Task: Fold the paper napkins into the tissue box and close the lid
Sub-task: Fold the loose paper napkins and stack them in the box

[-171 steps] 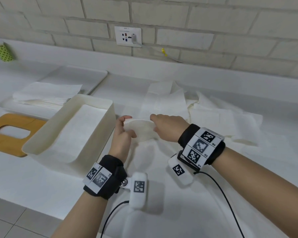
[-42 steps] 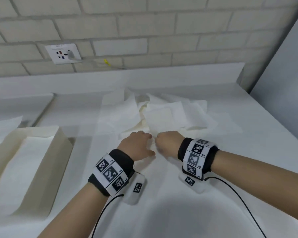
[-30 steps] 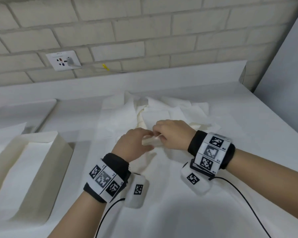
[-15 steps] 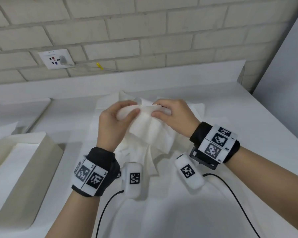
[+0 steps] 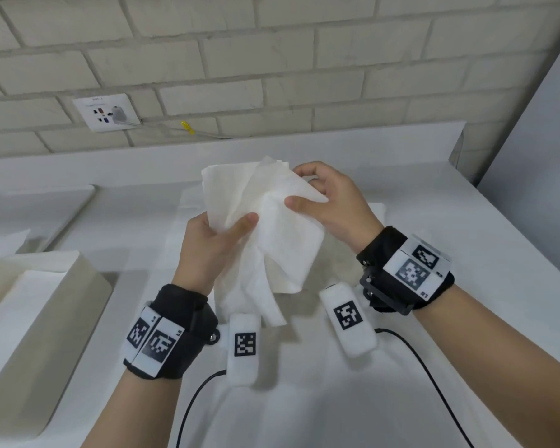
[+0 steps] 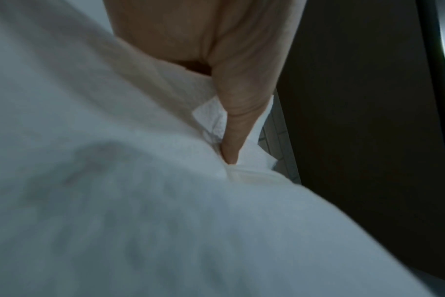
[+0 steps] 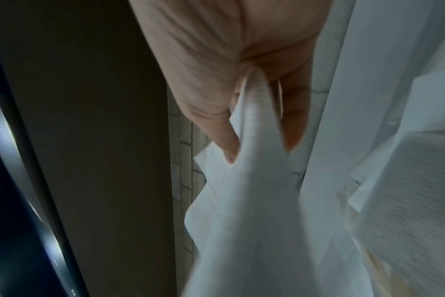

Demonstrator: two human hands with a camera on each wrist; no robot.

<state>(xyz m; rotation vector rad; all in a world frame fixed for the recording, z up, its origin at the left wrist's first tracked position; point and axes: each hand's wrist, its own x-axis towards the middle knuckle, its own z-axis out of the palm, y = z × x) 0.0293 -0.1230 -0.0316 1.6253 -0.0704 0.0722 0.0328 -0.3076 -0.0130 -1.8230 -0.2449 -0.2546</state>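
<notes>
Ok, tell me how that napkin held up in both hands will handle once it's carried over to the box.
Probably floppy: the napkin droops in loose folds below the left hand and right hand. Likely very light, since fingertip pinches alone hold it up. It may unfold or crumple on the way to the tissue box, so support from both hands seems wise.

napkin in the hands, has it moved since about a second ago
Yes. The napkin has gone up: it was low at the counter among the loose sheets, and now both hands, left hand and right hand, hold it lifted near the backsplash edge.
</notes>
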